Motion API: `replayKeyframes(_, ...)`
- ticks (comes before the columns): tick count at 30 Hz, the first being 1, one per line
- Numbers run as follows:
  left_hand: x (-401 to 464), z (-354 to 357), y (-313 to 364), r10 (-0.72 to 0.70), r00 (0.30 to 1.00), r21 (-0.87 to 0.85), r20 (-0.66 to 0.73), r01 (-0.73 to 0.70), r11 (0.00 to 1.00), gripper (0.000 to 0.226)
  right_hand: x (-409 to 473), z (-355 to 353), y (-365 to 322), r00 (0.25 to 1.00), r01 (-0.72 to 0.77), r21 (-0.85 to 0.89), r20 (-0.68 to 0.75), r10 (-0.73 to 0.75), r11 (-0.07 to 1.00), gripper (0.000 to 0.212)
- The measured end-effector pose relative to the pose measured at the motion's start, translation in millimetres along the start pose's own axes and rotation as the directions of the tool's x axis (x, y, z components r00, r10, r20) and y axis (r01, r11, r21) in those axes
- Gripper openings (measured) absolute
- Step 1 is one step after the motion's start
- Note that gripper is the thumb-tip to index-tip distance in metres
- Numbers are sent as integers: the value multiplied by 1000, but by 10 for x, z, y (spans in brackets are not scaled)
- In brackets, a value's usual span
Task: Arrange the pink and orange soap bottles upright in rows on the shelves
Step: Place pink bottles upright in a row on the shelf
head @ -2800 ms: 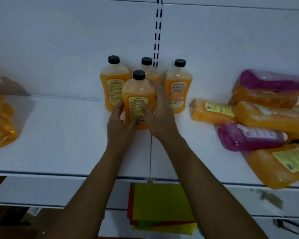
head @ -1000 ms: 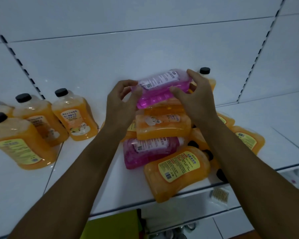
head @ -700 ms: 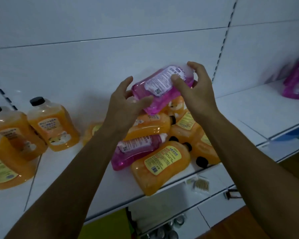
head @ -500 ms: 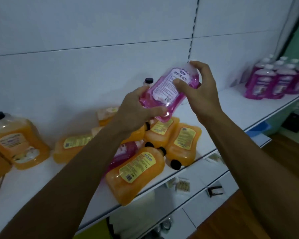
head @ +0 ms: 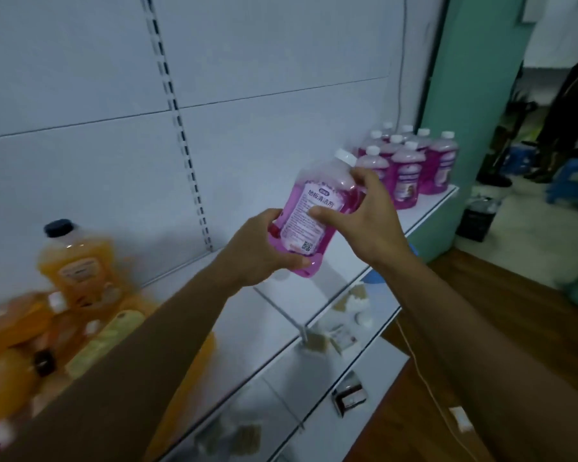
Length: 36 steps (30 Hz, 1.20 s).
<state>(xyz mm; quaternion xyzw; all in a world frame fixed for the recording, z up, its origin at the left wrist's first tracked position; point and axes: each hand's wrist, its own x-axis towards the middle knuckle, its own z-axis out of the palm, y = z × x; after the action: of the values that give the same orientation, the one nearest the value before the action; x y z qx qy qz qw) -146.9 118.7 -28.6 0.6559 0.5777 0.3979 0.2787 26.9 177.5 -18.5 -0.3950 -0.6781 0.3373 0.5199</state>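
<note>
Between both hands: pink soap bottle point(head: 314, 216), white-capped, tilted, left hand point(head: 261, 258) gripping its base, right hand point(head: 364, 216) gripping its shoulder. Beyond right hand: upright pink bottles point(head: 411, 165) on shelf point(head: 427, 213).

two hands in view, the left hand point(head: 264, 258) and the right hand point(head: 367, 215), and between them exactly one pink bottle point(head: 314, 215) in the air. further along the shelf point(head: 424, 211) there's a standing group of pink bottles point(head: 411, 161), i count eight white caps, though the back ones overlap so i could be off by one. orange side: just one upright orange bottle point(head: 77, 261) with a dark cap. the heap of orange bottles point(head: 17, 341) lying beside it is too blurred to count, several at least.
</note>
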Motion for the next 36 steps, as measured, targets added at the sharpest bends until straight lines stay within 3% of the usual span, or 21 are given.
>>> replayKeyframes(6,863,787,-212,-30,999,84,-37,33,996,68,471,-517,578,999,47,-245,35,-40,968,80)
replayKeyframes(14,1726,1264,-492,-43,998,-32,-53,41,999,82,1008,-581,1099,997,71,-437,44,-57,897,79)
replayKeyframes(22,2431,1559,-778,-178,983,-172,-35,169,970,65,1488,-636,1563,999,28,-474,33,-14,880,78)
replayKeyframes(36,2711,1646,-955,-85,995,170,-55,93,981,47,1771,-596,2001,999,31,-375,49,-13,926,77)
